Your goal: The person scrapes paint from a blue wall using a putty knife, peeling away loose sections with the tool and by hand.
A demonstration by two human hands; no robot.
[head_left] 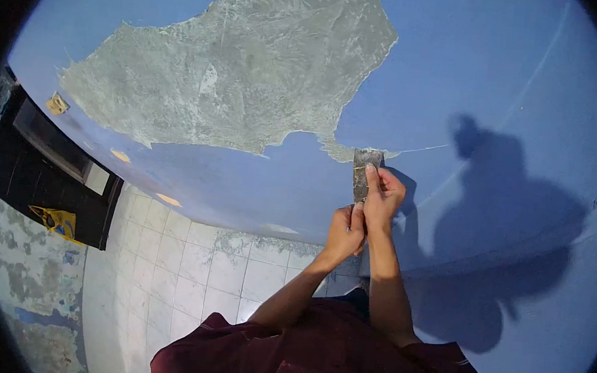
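A flat, worn grey scraper (360, 182) stands nearly upright in front of the blue wall. Its top edge meets the lower right tip of a bare grey patch (251, 70), where the paint is gone. My right hand (385, 199) grips the scraper's right side, thumb pressed on its face. Lower down, my left hand (345, 234) is closed on the bottom end, which its fingers mostly hide. A thin pale line runs along the wall to the right of the scraper's top.
White floor tiles (194, 266) lie below the wall, with grey dust along its foot. At the left are a dark door (40, 173) and a yellow bag (63, 224). Small paint-free spots (120, 155) mark the lower wall. My shadow (514, 203) falls on the right.
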